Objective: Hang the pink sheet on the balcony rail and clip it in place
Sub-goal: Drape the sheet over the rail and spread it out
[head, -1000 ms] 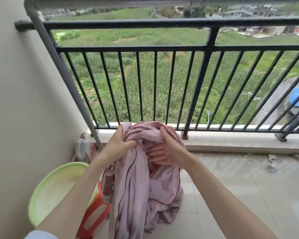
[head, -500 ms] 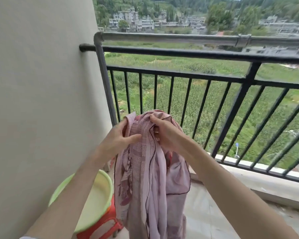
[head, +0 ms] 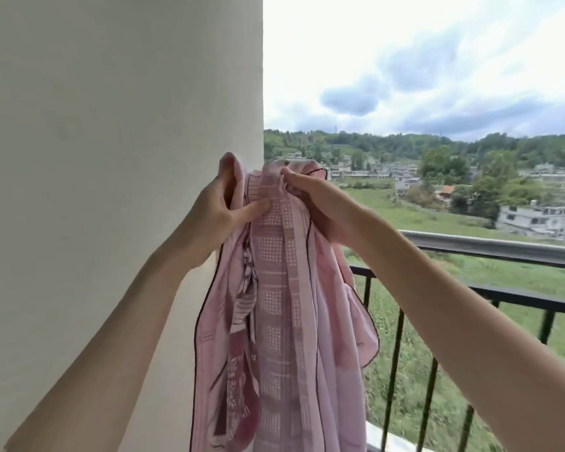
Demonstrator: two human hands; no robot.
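Pink sheet beside cream wall

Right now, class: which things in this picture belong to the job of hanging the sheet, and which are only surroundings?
Part of the job:
pink sheet, bunched, hanging down
left hand, gripping its top
right hand, gripping its top
balcony rail, still bare

Only surroundings:
wall
field
houses
No clips in view.
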